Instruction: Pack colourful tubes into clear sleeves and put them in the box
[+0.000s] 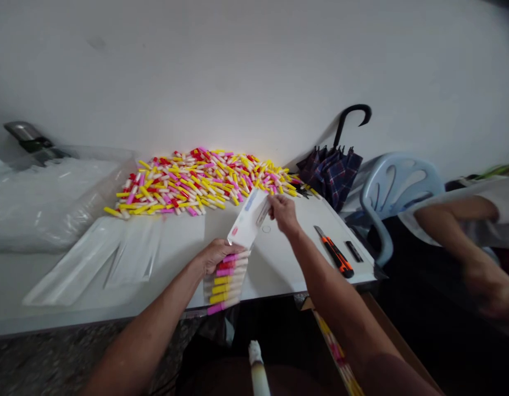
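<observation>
My left hand [214,256] is closed on the upper end of a clear plastic sleeve [226,289], which hangs over the table's front edge. Inside it lies a column of several short tubes, each white at one end and pink, red or yellow at the other. A white printed card [247,221] stands above the tubes, its lower end close to my left fingers. Pinched at the card's upper right edge is my right hand [284,213]. Whether the card is inside the sleeve cannot be made out. Behind both hands spreads a large heap of loose tubes [188,181].
Flat clear sleeves [79,256] and a bulky plastic bag [60,201] lie left. An orange cutter knife [337,254], a small black object [354,251] and a folded umbrella [335,173] are right, near a blue chair [397,181] and another person's arm [464,231]. A lit cigarette [258,371] shows below.
</observation>
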`<state>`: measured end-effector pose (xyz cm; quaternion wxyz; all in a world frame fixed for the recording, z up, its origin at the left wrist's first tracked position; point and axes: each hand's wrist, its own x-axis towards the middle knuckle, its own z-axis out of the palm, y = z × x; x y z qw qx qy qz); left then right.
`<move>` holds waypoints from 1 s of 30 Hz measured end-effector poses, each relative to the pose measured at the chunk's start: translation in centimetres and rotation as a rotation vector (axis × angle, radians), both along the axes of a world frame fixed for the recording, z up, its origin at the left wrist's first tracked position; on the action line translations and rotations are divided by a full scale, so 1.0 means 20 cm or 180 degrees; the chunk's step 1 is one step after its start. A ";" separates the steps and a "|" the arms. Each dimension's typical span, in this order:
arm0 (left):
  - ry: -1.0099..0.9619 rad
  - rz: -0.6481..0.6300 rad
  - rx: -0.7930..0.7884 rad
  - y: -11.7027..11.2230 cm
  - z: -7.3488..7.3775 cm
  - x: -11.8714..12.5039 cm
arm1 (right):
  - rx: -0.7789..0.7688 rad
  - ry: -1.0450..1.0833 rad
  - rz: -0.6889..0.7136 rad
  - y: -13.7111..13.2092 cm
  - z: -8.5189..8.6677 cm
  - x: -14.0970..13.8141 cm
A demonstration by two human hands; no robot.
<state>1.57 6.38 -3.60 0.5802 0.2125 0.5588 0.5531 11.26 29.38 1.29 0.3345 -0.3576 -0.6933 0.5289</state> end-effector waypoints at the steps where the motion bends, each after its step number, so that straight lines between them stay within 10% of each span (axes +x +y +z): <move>1: -0.0030 -0.0052 0.0039 0.00 0.00 0.00 | 0.0092 -0.0290 -0.0244 0.09 0.03 0.01; 7: 0.0039 0.0538 0.0450 -0.01 0.00 0.01 | 0.0348 -0.1042 -0.0594 0.38 0.08 0.25; 10: 0.0355 0.0767 0.0507 0.01 0.01 0.02 | 0.0666 -0.1086 -0.0545 0.23 0.02 0.35; 16: 0.0839 0.0815 0.0524 0.05 0.01 0.05 | -0.0825 -0.0235 0.1740 -0.35 -0.14 0.34; 22: 0.1539 0.0719 0.0593 0.04 0.02 0.09 | -0.0908 -0.0015 0.1645 -0.47 -0.16 0.32; 30: 0.0553 0.0694 0.0652 0.04 0.02 0.13 | -0.0494 0.0205 0.1281 -0.44 -0.12 0.38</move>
